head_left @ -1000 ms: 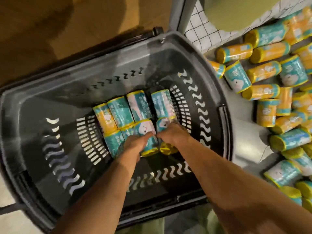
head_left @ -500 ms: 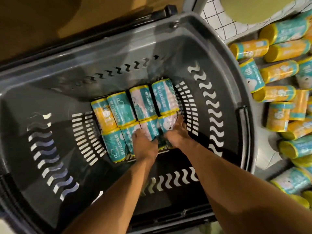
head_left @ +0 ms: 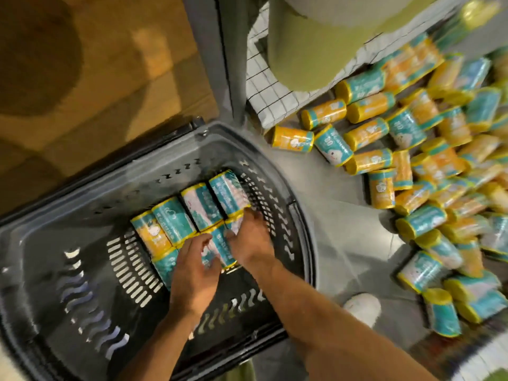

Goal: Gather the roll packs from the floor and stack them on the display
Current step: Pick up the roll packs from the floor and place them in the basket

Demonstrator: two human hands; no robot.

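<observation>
Grey floor [head_left: 343, 229], strewn at right with roll packs [head_left: 368, 160]; others are rowed in a black shopping basket [head_left: 41, 270]. The right hand [head_left: 248, 240] is curled round the end pack [head_left: 234, 224]. The left hand [head_left: 195, 273] is half-curled and its grasp cannot be told. Packs are best seated parallel, ends flush.

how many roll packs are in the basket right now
7 roll packs visible in the basket: four across the back row, three in the front row partly under the left hand and right hand. Another may be hidden beneath the hands.
</observation>
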